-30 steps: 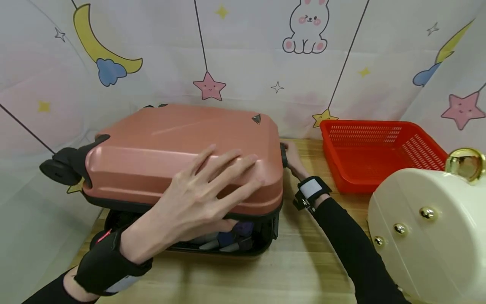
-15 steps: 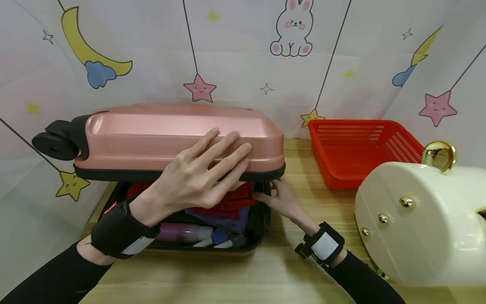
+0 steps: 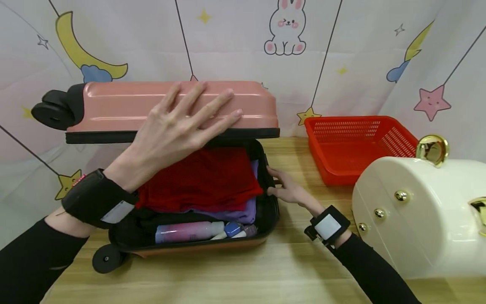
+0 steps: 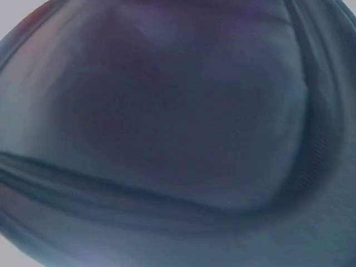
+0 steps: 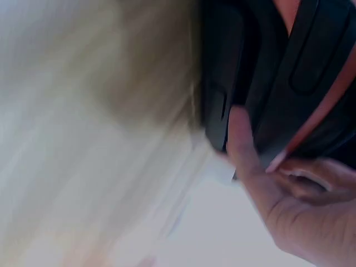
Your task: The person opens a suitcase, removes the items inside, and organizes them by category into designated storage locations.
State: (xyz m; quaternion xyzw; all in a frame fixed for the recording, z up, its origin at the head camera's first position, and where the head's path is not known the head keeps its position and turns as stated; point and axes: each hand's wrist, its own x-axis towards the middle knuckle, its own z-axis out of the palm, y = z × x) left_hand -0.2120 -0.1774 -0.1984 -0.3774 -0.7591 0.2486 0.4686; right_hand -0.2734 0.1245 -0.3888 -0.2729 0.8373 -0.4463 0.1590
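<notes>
A left hand (image 3: 174,126), fingers spread and nearly straight, rests against the raised lid (image 3: 254,101) of a glossy pink hard-shell suitcase (image 3: 205,249) with black trim, while a right hand (image 3: 290,188), thumb and fingers parted, touches the right end of its packed lower shell (image 3: 243,243). The suitcase lies open on a pale wood-grain desk (image 3: 296,270). The lid looks stiff and fairly light, its sheen perhaps slippery under a flat palm; the black rim (image 3: 258,133) along its edge appears the surer hold. The loaded lower shell is likely heavier, its right end a natural brace. Inside, soft, folded red cloth (image 3: 212,177) lies over purple cloth (image 3: 248,213), behind a smooth pink-and-purple cylindrical bottle (image 3: 186,232), probably best held round the middle. To the right, a red plastic mesh basket (image 3: 319,156) sits near a white drum-shaped case with gold-coloured knobs (image 3: 402,228).
</notes>
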